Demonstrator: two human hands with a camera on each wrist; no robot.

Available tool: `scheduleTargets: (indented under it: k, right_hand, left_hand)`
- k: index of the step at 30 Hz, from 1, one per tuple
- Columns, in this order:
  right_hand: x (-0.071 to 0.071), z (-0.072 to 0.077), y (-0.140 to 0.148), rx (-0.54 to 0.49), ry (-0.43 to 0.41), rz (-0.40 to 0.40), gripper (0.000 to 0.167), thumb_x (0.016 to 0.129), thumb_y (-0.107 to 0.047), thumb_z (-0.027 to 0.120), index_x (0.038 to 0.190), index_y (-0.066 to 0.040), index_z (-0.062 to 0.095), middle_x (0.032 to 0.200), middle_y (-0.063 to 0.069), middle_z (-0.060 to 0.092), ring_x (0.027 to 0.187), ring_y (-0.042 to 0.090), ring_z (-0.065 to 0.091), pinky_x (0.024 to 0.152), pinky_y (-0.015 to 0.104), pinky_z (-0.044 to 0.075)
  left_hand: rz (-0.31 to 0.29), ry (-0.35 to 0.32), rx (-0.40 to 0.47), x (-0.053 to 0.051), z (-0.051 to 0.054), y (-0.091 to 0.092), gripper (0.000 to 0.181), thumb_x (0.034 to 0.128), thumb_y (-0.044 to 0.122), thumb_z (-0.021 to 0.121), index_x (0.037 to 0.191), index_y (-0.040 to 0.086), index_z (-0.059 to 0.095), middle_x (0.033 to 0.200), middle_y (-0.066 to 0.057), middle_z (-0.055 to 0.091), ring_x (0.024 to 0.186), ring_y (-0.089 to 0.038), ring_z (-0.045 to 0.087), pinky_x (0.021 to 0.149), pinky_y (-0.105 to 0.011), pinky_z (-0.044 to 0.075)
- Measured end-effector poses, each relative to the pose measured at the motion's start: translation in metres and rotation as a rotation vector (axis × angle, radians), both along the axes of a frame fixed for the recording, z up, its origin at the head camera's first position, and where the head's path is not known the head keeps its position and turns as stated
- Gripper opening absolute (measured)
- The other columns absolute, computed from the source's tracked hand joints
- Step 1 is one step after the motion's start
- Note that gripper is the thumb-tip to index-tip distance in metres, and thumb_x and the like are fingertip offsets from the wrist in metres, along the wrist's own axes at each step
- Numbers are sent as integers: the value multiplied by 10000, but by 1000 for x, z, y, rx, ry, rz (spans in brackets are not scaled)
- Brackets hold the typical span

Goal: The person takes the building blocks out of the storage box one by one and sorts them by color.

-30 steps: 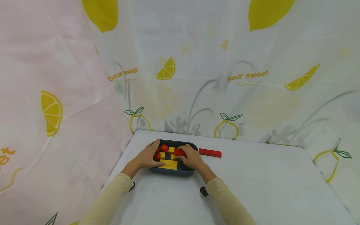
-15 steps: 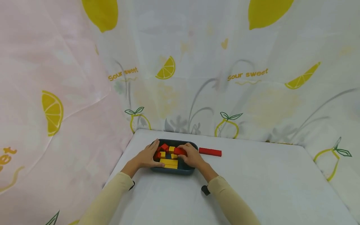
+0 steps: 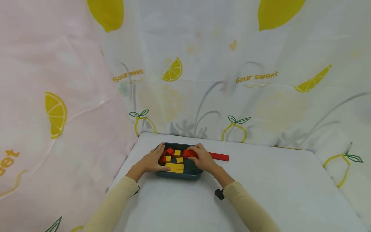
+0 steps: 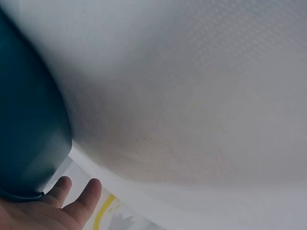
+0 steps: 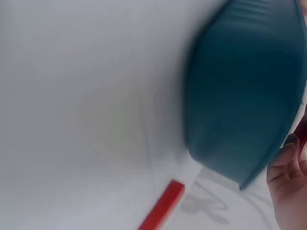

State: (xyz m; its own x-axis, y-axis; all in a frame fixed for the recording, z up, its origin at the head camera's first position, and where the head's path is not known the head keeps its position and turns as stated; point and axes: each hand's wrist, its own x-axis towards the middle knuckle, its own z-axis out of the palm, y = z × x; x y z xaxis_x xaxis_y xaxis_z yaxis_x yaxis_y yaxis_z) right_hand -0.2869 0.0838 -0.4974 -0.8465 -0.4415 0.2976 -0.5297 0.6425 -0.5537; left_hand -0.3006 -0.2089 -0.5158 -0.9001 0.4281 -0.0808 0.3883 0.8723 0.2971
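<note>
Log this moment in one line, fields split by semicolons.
left hand: rests on tray rim; right hand: grips red block at tray; table: long red block right of tray

Tray (image 3: 177, 176) on table (image 3: 269, 190); inside, cubes (image 3: 177, 153) behind paired bars (image 3: 175, 166); long bar (image 3: 220, 157) right of tray.

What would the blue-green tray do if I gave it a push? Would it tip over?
The tray would probably slide rather than tip, since it looks low and wide on the white table. Its walls look smooth, so it might be slippery to hold. The blocks inside aren't packed tightly, so they'd likely shift about.
</note>
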Motion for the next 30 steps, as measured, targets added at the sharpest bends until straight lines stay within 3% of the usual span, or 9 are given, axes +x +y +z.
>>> scheduleTargets:
  k: [5,9,15,24,30]
  right_hand:
    - [6,14,19,39,43,48,331,919,-228,707,1237,-167,636,1093,43,539,944,167,564,872,349,547]
    - [8,15,42,97,59,43,343,917,-227,711,1245,-169,629,1116,47,537,942,179,579,864,356,553]
    - [3,8,89,109,53,-63,339,901,-190,731,1223,-130,644,1126,123,547,987,271,590,870,437,553]
    - [-5,3,143,126,-111,-231,346,925,-148,694,1259,-102,621,1159,163,536,995,285,565,845,435,563]
    - [-8,-9,165,185,-164,-306,360,931,-170,686,1276,-109,604,1142,158,519,1016,302,552,859,450,562]
  left_hand:
    - [-1,4,12,-1,-2,1,1281,707,836,608,1594,74,86,1680,-95,32,1439,-466,285,1063,-660,375]
    - [3,-6,31,-2,-4,4,1272,709,837,606,1599,106,67,1683,-59,8,1455,-454,263,1095,-638,355]
    - [6,-4,60,-2,-4,6,1256,721,799,639,1598,104,68,1683,-55,7,1468,-439,246,1122,-621,331]
    - [22,-1,73,-4,-1,0,1248,721,776,663,1597,94,93,1682,-74,31,1460,-433,268,1120,-635,323]
    - [18,-16,83,-2,-6,0,1261,713,782,666,1596,88,94,1680,-84,38,1467,-439,245,1136,-620,312]
